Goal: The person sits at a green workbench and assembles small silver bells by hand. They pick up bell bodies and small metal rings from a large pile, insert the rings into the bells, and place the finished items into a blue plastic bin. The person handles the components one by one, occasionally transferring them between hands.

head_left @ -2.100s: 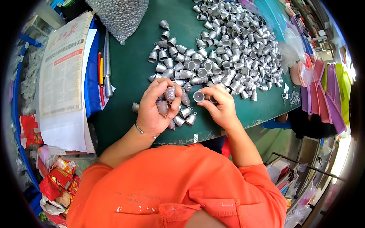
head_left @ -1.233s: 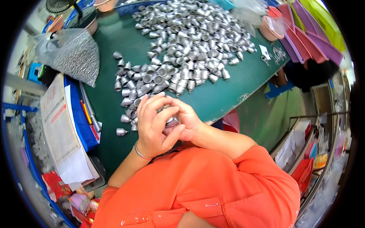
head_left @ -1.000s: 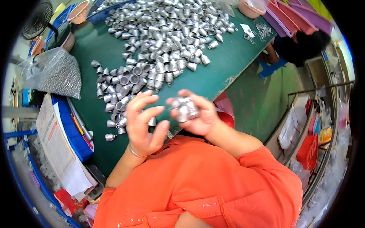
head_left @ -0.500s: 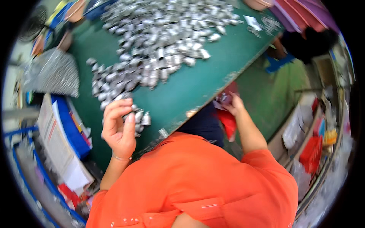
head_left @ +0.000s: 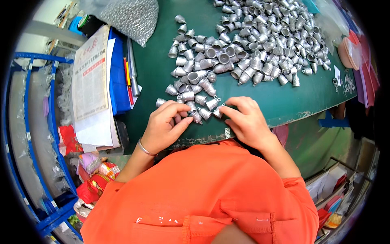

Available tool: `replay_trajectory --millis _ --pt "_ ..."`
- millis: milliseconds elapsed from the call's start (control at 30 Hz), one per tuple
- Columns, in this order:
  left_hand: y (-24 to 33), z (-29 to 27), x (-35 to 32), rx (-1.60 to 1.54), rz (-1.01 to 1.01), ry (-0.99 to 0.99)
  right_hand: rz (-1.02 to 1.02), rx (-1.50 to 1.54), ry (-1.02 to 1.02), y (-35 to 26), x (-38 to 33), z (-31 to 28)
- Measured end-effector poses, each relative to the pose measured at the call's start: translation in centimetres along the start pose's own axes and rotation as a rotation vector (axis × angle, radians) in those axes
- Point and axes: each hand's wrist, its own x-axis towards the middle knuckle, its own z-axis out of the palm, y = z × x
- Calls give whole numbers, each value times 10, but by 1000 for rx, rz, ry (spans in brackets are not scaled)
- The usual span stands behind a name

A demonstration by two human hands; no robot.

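Small silver metal bell-shaped cups (head_left: 196,76), several with a loop on the closed end, lie in a loose group on the green table in front of me. My left hand (head_left: 165,124) rests at the left side of the nearest ones. Its fingers are curled, with thumb and index tip apart and nothing visible between them. On the other side, my right hand (head_left: 248,121) has thumb and fingers closing at the loop end of a silver bell-shaped cup (head_left: 218,112), which still lies among the others. Its lower fingers are partly hidden.
A large heap of the same cups (head_left: 280,38) spreads across the far right of the green table (head_left: 156,61). At left stand a bubble-wrap bag (head_left: 132,18), a newspaper (head_left: 91,75), a blue tray (head_left: 118,87) and pens (head_left: 128,79). Metal rings (head_left: 348,84) lie near the right edge.
My right hand has come up from below the table's right edge, leaving the red material there, to the cups. The view has turned, and both hands now sit at the nearest cups.
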Motion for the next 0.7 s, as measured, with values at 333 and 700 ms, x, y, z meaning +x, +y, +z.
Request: replay_trajectory --millis 333,700 --pt "-15 3 -9 -160 78 48 203 487 -7 2 0 16" --pt "2 17 9 -407 336 -78 674 1949 -153 -15 -4 19"
